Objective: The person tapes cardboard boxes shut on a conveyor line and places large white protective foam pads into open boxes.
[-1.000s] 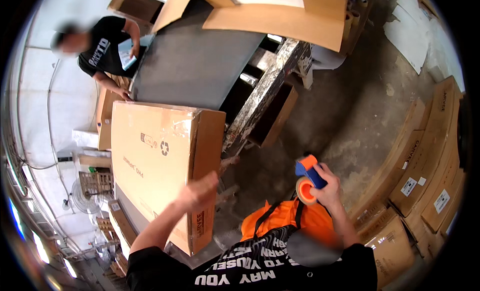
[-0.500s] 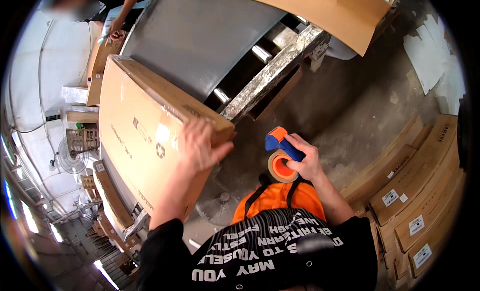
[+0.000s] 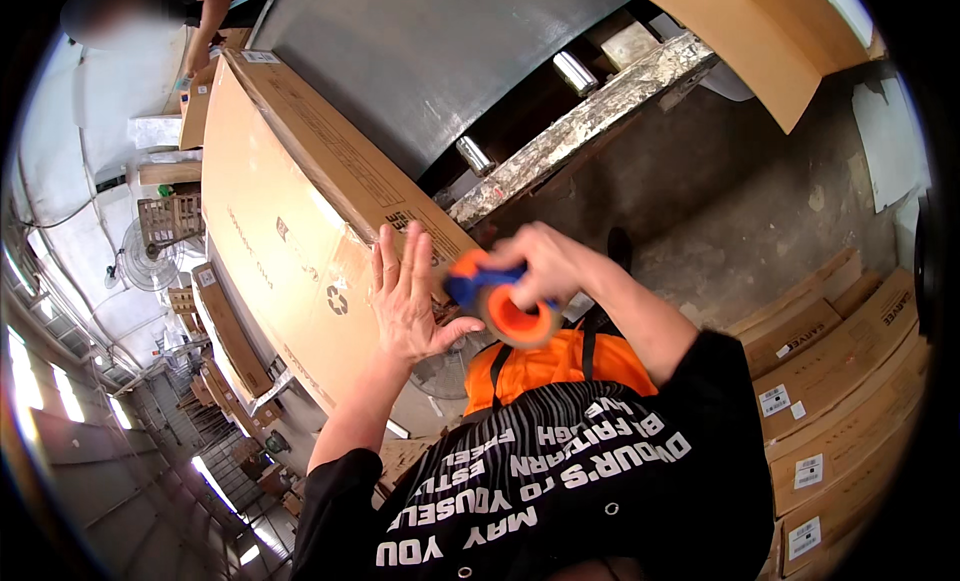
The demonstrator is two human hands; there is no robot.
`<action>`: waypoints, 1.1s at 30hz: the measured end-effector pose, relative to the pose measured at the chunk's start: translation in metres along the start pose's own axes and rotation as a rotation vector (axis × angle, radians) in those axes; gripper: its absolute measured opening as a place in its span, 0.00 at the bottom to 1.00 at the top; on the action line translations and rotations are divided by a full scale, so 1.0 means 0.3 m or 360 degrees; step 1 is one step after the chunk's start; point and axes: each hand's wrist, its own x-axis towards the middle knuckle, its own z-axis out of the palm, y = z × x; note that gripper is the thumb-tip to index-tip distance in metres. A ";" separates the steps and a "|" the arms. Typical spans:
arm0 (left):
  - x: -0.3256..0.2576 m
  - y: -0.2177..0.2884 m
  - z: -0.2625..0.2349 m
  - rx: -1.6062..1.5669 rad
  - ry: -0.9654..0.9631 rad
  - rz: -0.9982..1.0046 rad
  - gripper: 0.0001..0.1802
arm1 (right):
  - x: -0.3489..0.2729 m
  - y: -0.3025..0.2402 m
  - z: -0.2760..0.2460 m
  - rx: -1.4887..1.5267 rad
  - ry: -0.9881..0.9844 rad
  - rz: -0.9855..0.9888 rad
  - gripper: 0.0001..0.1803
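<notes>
A large, flat cardboard box (image 3: 290, 231) stands tilted on the left, with clear tape along its upper edge. My left hand (image 3: 405, 299) is at the box's near end, its fingers stretched out and spread, and it holds nothing. Whether the palm touches the cardboard I cannot tell. In my right hand (image 3: 540, 266) is a blue and orange tape dispenser (image 3: 510, 299) with a tape roll on it. The fingers are wrapped round its handle, and the dispenser is blurred close to the box's near corner.
Beyond the box runs a grey conveyor belt (image 3: 400, 61) with metal rollers and a worn frame rail (image 3: 590, 126). An open cardboard flap (image 3: 770, 41) juts out at the upper right. Stacked cartons (image 3: 840, 401) stand at the right. A co-worker's arm (image 3: 210, 21) shows at the upper left.
My right hand has brought the tape dispenser left, up to the box's near corner. My left hand has slid off the top edge toward me with fingers spread. The box has turned, showing more of its side.
</notes>
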 end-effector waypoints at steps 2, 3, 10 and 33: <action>-0.006 0.003 -0.011 0.0229 -0.0265 0.0007 0.52 | -0.126 0.149 0.125 -0.0246 0.0131 -0.0397 0.33; 0.005 0.030 -0.013 0.0169 -0.0121 -0.0059 0.37 | -0.151 0.130 0.192 -0.0348 0.0089 -0.0283 0.31; 0.020 0.018 -0.002 0.0181 -0.0083 -0.0074 0.23 | 0.063 0.044 0.511 -0.0712 -0.0574 -0.0208 0.26; -0.066 -0.024 0.004 0.0010 -0.0105 -0.0093 0.17 | 0.187 0.153 0.722 -0.1076 -0.0647 -0.0583 0.15</action>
